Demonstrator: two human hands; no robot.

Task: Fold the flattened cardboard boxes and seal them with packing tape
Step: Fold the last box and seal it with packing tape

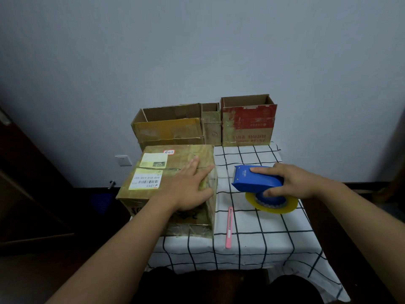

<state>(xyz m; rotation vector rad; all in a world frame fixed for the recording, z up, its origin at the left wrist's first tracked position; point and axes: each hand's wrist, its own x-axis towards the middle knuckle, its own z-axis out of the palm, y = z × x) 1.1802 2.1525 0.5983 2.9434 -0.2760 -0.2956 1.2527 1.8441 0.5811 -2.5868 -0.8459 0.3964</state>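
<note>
The room is bounded by a plain pale wall (197, 51), against which three opened boxes (168, 125) are lined up behind the table (252, 238), on its checked cloth. At the table's left edge, partly overhanging it, the closed box (157, 183) is pressed flat under the left hand (188, 187), fingers straight and spread. To the box's right, the blue tape dispenser (256, 178) is gripped by the right hand (293, 181), its yellow roll touching the cloth. A pink knife (229, 227) lies in front of the dispenser, just beside the box. The box could be tipped off the edge if tape were pulled hard — or the seam missed, were the hold relaxed.
</note>
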